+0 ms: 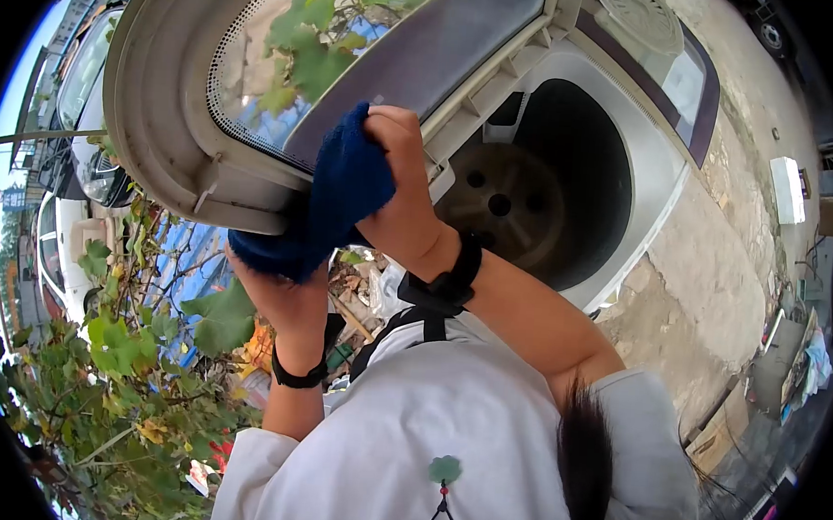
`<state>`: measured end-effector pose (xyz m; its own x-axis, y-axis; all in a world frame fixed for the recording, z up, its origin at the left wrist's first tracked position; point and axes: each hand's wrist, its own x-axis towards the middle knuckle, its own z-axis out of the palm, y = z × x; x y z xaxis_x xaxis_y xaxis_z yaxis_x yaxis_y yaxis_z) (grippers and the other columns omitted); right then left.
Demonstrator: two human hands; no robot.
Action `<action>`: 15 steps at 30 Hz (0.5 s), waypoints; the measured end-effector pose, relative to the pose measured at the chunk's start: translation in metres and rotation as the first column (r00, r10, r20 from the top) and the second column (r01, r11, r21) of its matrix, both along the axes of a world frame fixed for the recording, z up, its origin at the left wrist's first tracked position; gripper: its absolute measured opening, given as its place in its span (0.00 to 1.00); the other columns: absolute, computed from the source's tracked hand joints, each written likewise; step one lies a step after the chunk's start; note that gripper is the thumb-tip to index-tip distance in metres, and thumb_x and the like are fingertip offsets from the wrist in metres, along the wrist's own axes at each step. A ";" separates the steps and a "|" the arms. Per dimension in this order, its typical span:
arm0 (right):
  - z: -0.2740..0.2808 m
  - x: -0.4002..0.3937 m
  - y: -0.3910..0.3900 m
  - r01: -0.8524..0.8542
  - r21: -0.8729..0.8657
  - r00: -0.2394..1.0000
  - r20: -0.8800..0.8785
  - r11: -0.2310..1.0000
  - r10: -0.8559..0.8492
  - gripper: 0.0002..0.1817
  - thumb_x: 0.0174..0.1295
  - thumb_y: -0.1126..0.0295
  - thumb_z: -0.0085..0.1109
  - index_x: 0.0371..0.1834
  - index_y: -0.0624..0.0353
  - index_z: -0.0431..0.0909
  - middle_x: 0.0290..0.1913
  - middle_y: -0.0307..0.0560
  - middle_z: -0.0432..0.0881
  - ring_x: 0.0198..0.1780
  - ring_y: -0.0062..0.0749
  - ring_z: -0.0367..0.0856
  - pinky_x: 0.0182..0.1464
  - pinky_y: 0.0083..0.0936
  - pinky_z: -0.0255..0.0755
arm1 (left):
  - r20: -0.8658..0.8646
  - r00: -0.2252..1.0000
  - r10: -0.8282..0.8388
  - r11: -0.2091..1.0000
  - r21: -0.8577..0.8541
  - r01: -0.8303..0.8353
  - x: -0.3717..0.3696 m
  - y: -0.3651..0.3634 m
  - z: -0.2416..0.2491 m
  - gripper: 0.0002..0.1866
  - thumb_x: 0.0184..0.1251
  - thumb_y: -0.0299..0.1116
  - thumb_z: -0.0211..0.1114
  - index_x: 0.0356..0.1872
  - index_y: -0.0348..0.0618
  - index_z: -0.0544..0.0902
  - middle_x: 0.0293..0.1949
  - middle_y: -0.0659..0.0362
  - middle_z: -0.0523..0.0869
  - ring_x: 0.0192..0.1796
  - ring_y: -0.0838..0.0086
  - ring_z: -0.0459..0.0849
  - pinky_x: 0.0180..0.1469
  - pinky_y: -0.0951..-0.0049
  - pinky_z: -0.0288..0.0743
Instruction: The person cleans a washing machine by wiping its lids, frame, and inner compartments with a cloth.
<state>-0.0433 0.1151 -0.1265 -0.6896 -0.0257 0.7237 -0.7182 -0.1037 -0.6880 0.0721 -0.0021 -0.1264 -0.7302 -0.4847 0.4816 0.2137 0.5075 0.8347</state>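
Note:
A dark blue cloth (pixel 350 181) is bunched between my two hands, against the lower edge of a raised lid (pixel 161 105) with a transparent window. My right hand (pixel 406 189) grips the cloth's upper part, its fingers curled at the lid's frame. Lower down, my left hand (pixel 287 296) holds the cloth's other end under the lid's corner; the cloth hides part of its fingers. Right of my hands is the open round dark tub (pixel 572 174) of a white washing machine (pixel 657 169). Both wrists wear black bands.
A second raised lid (pixel 698 96) stands behind the tub. Leafy vines (pixel 129 358) and blue sheeting are at the left, with parked vehicles (pixel 69 242) beyond. Concrete ground (pixel 719 248) lies at the right, with a white block (pixel 787 190) and scattered items.

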 end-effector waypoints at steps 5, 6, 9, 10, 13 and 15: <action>0.020 -0.024 -0.018 0.206 0.183 0.922 -0.364 0.961 -0.129 0.31 0.53 0.68 0.61 0.65 0.49 0.72 0.69 0.64 0.63 0.63 0.60 0.68 0.64 0.47 0.65 | -0.299 0.948 0.114 0.954 -0.233 -0.188 -0.022 0.018 0.026 0.35 0.61 0.17 0.66 0.69 0.29 0.62 0.62 0.46 0.75 0.64 0.62 0.75 0.69 0.63 0.66; 0.016 -0.038 -0.018 0.250 0.186 0.921 -0.347 0.950 -0.174 0.32 0.53 0.68 0.60 0.67 0.48 0.72 0.69 0.65 0.62 0.63 0.61 0.68 0.64 0.48 0.64 | -0.284 0.949 0.140 0.926 -0.303 -0.227 -0.025 0.017 0.025 0.34 0.62 0.17 0.65 0.69 0.29 0.62 0.63 0.46 0.74 0.64 0.63 0.75 0.68 0.63 0.66; 0.009 -0.094 -0.008 0.454 0.097 0.866 -0.282 0.886 -0.413 0.34 0.56 0.68 0.56 0.71 0.56 0.67 0.71 0.71 0.57 0.67 0.65 0.62 0.66 0.53 0.58 | -0.274 0.954 0.122 0.911 -0.350 -0.217 -0.034 0.012 0.025 0.32 0.67 0.19 0.63 0.70 0.30 0.60 0.64 0.46 0.72 0.64 0.64 0.74 0.68 0.65 0.64; 0.004 -0.118 -0.005 0.473 -0.019 0.857 -0.221 0.881 -0.465 0.34 0.58 0.68 0.54 0.71 0.64 0.64 0.73 0.74 0.54 0.69 0.69 0.58 0.69 0.54 0.55 | -0.273 0.956 0.104 0.920 -0.340 -0.197 -0.033 0.010 0.025 0.32 0.69 0.20 0.62 0.70 0.30 0.59 0.65 0.45 0.71 0.64 0.64 0.73 0.67 0.65 0.64; -0.019 -0.121 0.006 0.559 0.091 0.809 -0.278 0.824 -0.518 0.26 0.65 0.65 0.52 0.62 0.72 0.68 0.66 0.68 0.63 0.66 0.64 0.63 0.69 0.51 0.56 | -0.012 0.998 0.055 0.983 -0.174 -0.056 -0.026 0.006 0.023 0.32 0.72 0.21 0.59 0.72 0.30 0.55 0.66 0.45 0.67 0.64 0.65 0.71 0.68 0.66 0.61; -0.061 -0.103 -0.013 0.364 0.153 0.931 -0.065 0.919 -0.358 0.33 0.63 0.66 0.51 0.70 0.71 0.61 0.75 0.74 0.50 0.72 0.75 0.51 0.73 0.57 0.46 | -0.070 0.997 0.013 0.989 -0.149 -0.023 -0.030 0.010 0.012 0.32 0.72 0.20 0.57 0.72 0.31 0.52 0.66 0.45 0.67 0.64 0.64 0.71 0.69 0.66 0.58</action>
<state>-0.1466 0.1024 -0.1871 -0.6477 0.1034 0.7548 -0.7103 0.2763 -0.6474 0.0424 0.0075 -0.1144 -0.6845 -0.4159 0.5987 0.2579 0.6300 0.7325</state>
